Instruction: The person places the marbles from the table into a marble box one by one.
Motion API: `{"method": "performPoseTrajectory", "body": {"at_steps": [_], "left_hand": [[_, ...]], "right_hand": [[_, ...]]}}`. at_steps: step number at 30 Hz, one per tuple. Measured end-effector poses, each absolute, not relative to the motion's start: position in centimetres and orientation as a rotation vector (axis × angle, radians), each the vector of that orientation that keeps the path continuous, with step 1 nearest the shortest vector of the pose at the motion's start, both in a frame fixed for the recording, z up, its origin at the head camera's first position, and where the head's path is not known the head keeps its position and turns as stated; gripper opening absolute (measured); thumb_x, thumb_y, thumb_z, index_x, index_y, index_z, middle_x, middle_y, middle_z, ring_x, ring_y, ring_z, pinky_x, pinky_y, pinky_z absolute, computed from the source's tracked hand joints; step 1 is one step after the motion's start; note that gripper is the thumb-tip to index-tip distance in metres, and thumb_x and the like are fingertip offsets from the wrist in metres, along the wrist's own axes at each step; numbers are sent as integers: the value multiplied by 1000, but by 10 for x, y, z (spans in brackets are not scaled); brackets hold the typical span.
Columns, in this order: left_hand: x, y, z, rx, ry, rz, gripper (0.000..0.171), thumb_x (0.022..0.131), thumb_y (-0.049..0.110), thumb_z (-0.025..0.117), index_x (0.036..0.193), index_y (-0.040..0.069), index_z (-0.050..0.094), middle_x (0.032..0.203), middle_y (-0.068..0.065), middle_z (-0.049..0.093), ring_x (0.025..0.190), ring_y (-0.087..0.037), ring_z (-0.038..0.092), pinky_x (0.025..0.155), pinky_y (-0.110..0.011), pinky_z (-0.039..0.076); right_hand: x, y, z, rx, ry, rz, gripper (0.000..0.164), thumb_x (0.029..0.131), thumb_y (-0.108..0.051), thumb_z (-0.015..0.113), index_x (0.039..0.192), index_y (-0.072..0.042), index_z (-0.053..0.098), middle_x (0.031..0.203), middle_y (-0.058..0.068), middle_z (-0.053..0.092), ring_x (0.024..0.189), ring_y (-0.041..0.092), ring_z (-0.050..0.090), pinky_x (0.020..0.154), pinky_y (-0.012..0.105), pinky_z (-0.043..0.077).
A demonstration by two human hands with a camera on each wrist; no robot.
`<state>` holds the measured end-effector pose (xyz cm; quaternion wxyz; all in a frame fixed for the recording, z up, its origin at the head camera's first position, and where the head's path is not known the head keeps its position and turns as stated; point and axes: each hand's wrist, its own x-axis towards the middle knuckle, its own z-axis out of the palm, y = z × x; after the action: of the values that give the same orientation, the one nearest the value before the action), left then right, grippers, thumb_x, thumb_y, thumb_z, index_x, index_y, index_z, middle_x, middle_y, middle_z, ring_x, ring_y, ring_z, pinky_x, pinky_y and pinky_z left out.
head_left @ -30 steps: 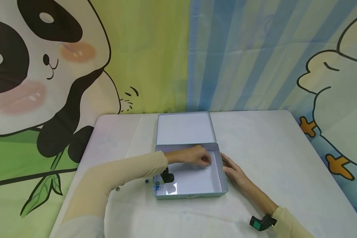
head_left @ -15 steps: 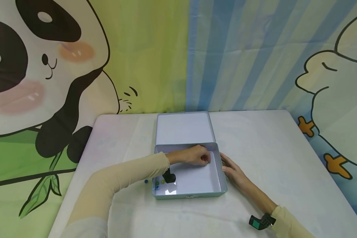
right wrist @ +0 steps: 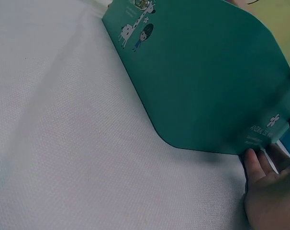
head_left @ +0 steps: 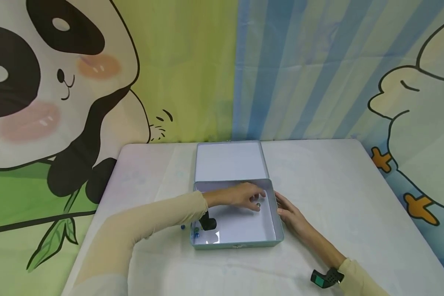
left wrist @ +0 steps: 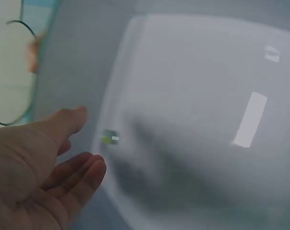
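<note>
A shallow metal box [head_left: 240,246] with a hinged lid [head_left: 229,161] laid back stands on the table. Over its right end, inside, my left hand [head_left: 242,195] has thumb and fingers apart. A small greenish glass marble [left wrist: 109,137] lies on the box floor just beyond the fingertips, by the end wall. From outside, my right hand [head_left: 296,216] rests its extended fingers against the box's right wall; the right wrist view shows that green printed side [right wrist: 202,81] with the fingertips at its lower corner. A blue marble [head_left: 197,235] and a green marble [head_left: 196,230] sit in the front left corner.
Another dark blue marble [head_left: 183,227] lies on the white tablecloth [head_left: 318,172], just left of the box. My left sleeve [head_left: 148,220] crosses the box's left wall, its black wrist camera [head_left: 208,222] low over the floor. A printed curtain [head_left: 185,74] hangs behind the table.
My left hand's curled fingers have spread apart, and the marble now shows beside them on the box floor. My right hand stays against the box wall.
</note>
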<state>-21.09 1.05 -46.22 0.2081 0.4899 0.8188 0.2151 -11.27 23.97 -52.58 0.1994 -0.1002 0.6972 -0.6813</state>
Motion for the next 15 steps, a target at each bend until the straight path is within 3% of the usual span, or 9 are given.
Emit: {"method": "performPoseTrajectory", "body": {"at_steps": [2,4,8,13,15], "left_hand": [[-206,0,-443,1359,2281,613,37,91,22,67,125,7,61,113,-7,69,95,-11,64,81,-15,49],[-200,-15,-424,1329,2282,665,33,94,19,64,124,7,61,118,-7,68,99,-13,66,84,-17,51],[-189,-58,-402,1272,2350,739,27,95,16,60,121,9,63,115,-3,68,98,-10,65,82,-15,52],[-172,-117,-393,1101,2459,827,24,95,13,60,119,10,64,108,1,69,95,-8,64,80,-16,53],[-164,-138,-393,1028,2497,869,23,95,13,60,118,11,64,107,2,69,95,-7,64,81,-19,54]], "right_hand": [[-113,240,-526,-284,1955,-1899,66,100,-21,41,156,-8,9,161,27,5,146,50,7,116,29,30],[-113,239,-526,-280,1953,-1898,66,100,-21,41,156,-8,9,161,27,5,147,50,7,116,29,30],[-111,237,-526,-260,1965,-1872,67,100,-24,42,156,-9,8,161,25,3,147,49,5,119,47,20],[-110,238,-525,-229,1988,-1881,66,100,-23,43,156,-9,10,161,25,7,148,47,8,113,22,30],[-110,240,-524,-216,1997,-1884,66,100,-23,43,156,-8,11,161,25,9,147,48,9,115,28,29]]}}
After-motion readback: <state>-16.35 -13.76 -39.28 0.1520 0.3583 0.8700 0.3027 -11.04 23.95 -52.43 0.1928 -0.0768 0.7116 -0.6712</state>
